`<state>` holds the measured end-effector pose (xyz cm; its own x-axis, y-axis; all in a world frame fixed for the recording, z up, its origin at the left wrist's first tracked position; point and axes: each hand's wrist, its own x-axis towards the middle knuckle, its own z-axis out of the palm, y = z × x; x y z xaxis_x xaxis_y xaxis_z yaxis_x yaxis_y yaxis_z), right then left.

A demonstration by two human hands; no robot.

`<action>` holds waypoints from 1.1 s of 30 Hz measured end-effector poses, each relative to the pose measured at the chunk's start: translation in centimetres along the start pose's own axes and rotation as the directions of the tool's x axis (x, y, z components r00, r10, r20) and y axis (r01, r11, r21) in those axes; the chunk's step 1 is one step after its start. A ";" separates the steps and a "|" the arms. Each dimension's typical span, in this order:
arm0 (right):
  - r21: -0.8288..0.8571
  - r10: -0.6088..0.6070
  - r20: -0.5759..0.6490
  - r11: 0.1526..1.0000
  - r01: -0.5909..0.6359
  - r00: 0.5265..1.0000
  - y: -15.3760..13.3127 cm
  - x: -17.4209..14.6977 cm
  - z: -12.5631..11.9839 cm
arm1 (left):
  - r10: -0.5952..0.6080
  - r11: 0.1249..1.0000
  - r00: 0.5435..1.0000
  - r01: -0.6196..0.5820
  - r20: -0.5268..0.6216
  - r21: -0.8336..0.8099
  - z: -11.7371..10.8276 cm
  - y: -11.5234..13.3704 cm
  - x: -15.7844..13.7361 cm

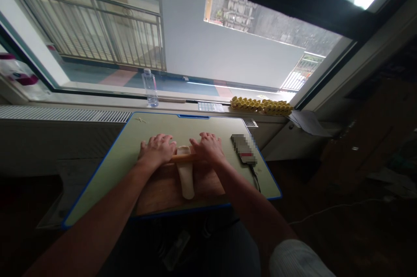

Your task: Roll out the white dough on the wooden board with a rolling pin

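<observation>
A wooden rolling pin [184, 158] lies crosswise over a long flattened strip of pale dough [186, 181]. Beneath them is a brown wooden board [159, 192]. My left hand [158, 150] rests palm down on the left end of the pin, its fingers reaching past it, loosely bent and apart. On the right end lies my right hand [208, 146], palm down too, with fingers spread forward and the thumb toward the dough. Both hands cover the ends of the pin. The dough's far end shows just beyond it, between my hands.
The board sits on a small green table [130, 138] with a blue edge. At the right is a blurred-out dark device [244, 149] with a cable. A clear bottle [150, 88], a yellow egg tray [260, 105] and papers [308, 123] stand along the windowsill.
</observation>
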<state>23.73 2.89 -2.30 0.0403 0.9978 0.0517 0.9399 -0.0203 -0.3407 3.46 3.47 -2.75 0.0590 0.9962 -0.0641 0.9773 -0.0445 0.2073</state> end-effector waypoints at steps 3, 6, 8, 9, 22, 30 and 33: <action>-0.001 0.012 -0.005 1.000 -0.012 1.000 0.1 1.1 0.3 | 0.000 1.000 1.000 0.000 0.022 0.010 -0.2 0.0 1.0; -0.016 0.013 -0.015 1.000 -0.013 1.000 0.1 2.3 0.5 | -0.008 1.000 1.000 0.008 0.020 0.008 -0.1 -0.1 2.2; -0.040 0.005 -0.023 0.999 -0.006 1.000 -0.1 3.1 0.6 | -0.012 1.000 1.000 0.012 -0.003 0.014 0.2 -0.3 3.1; -0.053 -0.002 -0.027 0.999 0.000 1.000 -0.2 3.5 0.6 | -0.015 1.000 1.000 0.015 -0.016 0.019 0.3 -0.4 3.5; -0.070 0.029 0.010 0.997 -0.028 1.000 0.1 8.5 2.0 | -0.036 0.999 0.995 0.040 -0.097 0.036 0.8 -0.4 7.8; -0.067 0.025 -0.012 0.997 -0.026 1.000 0.0 7.5 1.7 | -0.014 0.999 0.991 0.018 -0.133 0.027 0.4 -0.2 6.9; -0.075 -0.006 -0.050 0.997 0.002 0.999 0.1 6.6 1.7 | 0.006 0.999 0.985 0.000 -0.173 0.037 0.2 -0.1 6.0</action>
<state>23.49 9.55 -3.53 0.0517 0.9936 0.1005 0.9629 -0.0229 -0.2690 3.75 9.46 -3.39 0.0290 0.9938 0.1073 0.9841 -0.0472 0.1715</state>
